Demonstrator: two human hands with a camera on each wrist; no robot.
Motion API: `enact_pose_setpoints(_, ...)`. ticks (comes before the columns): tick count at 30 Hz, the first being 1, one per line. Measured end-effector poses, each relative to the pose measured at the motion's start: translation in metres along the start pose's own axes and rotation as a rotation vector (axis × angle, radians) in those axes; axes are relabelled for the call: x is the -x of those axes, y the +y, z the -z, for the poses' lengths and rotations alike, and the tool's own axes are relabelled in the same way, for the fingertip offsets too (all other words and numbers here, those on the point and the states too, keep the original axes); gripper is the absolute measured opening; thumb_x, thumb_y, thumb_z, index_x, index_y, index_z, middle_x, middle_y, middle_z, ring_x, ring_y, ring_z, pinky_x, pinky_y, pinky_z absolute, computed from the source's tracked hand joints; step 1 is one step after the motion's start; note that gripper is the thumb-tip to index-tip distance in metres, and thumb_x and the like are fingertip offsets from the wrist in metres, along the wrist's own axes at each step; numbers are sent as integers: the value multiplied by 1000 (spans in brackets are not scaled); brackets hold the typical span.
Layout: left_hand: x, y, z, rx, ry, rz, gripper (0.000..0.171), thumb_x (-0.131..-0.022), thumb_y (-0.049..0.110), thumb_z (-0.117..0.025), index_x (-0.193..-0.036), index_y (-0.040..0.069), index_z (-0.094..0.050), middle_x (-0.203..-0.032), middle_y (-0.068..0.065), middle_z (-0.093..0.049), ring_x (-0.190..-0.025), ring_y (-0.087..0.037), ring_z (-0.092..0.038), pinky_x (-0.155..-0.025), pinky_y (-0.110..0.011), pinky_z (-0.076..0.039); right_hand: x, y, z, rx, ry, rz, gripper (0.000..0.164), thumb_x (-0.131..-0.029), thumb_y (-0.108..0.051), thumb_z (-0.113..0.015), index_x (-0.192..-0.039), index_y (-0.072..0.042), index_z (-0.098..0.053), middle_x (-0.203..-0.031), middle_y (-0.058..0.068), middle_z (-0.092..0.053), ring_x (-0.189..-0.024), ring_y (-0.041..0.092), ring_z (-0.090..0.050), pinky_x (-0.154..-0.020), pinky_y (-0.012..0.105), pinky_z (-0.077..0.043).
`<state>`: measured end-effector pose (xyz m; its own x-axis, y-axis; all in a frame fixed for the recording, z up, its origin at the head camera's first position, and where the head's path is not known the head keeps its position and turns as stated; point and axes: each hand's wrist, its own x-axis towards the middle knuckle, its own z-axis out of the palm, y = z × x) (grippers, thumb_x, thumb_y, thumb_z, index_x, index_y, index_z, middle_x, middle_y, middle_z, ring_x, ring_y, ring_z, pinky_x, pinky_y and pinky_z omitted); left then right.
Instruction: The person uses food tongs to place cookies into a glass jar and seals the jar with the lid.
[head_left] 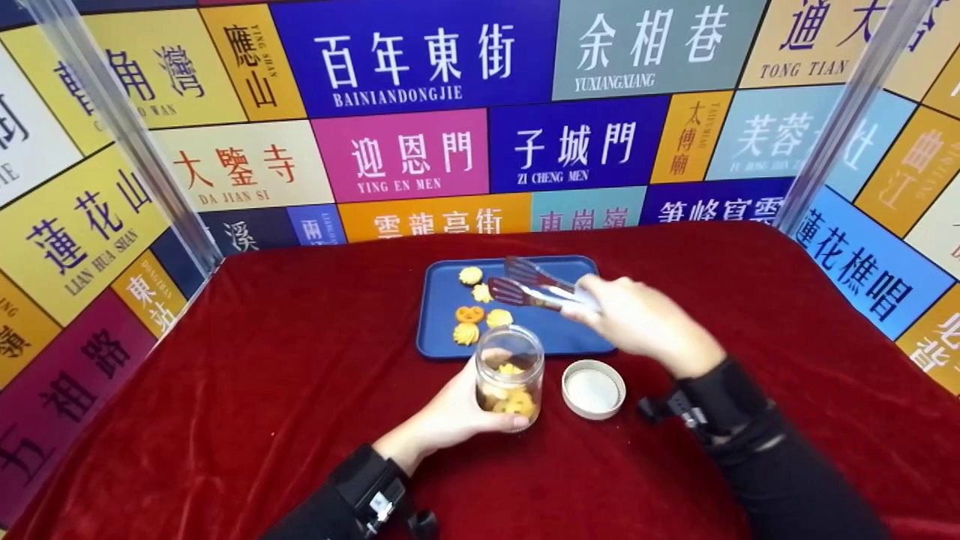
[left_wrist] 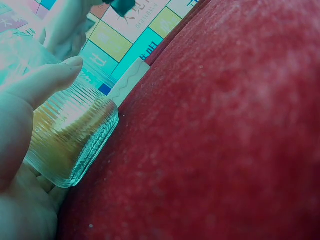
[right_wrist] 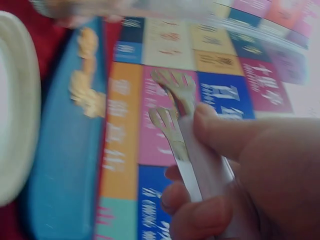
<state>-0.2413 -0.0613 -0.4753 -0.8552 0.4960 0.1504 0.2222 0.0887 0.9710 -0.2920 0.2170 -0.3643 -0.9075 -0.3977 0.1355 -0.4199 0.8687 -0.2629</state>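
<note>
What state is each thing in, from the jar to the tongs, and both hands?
Jar: open, cookies in its lower part
Lid: off, lying on the cloth
Tongs: tips apart, nothing between them
Tray: lying flat, partly covered
Tray cookies: loose, five visible
Left hand: gripping the jar
Right hand: holding the tongs
Cloth: creased

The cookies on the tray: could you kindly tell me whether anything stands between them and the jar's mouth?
Nothing visible does: the jar is open, the lid lies apart on the cloth, and the cookies sit on the tray beyond the jar.
</note>
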Motion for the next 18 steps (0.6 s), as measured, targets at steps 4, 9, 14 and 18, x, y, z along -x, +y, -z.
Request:
enact_pose_setpoints(4, 0, 0, 0, 0, 1, -1, 84, -80, 11, -93, -149, 7, -44, -136, -6, -66, -120, -18, -67, -107, -30, -49, -6, -3, -21, 8, -13, -26, 43, -104, -54, -64, -109, -11, -62, -78, 6, -60, -75, 28, -64, -68, 47, -51)
enact_pose_setpoints(9, -1, -2, 0, -2, -1, -7, 83, -80, 10, -93, -148, 7, -45, -135, -5, -66, -119, -18, -67, -106, -31, -50, -7, -5, -35, 10, -31, -46, 39, -104, -49, -66, -108, -10, -63, -81, 7, -61, -78, 30, -64, -68, 49, -51)
enact_pose_setpoints(14, -1, -3, 0, 0, -5, -11, 83, -80, 11, -93, -148, 8, -45, -136, -5, -66, -120, -18, -67, -107, -31, -50, -8, -7, -43, 25, -39, -50, 44, -105, -49, -65, -117, -6, -64, -95, 12, -68, -91, 36, -70, -76, 54, -56)
enact_pose_setpoints(18, -1, -3, 0, -2, -4, -10, 83, -80, 11, -93, -148, 8, -45, -136, -5, -66, -121, -18, -66, -108, -32, -49, -9, -8, -48, 31, -52, -51, 47, -105, -50, -64, -119, -6, -64, -98, 14, -68, -97, 38, -71, -78, 55, -56)
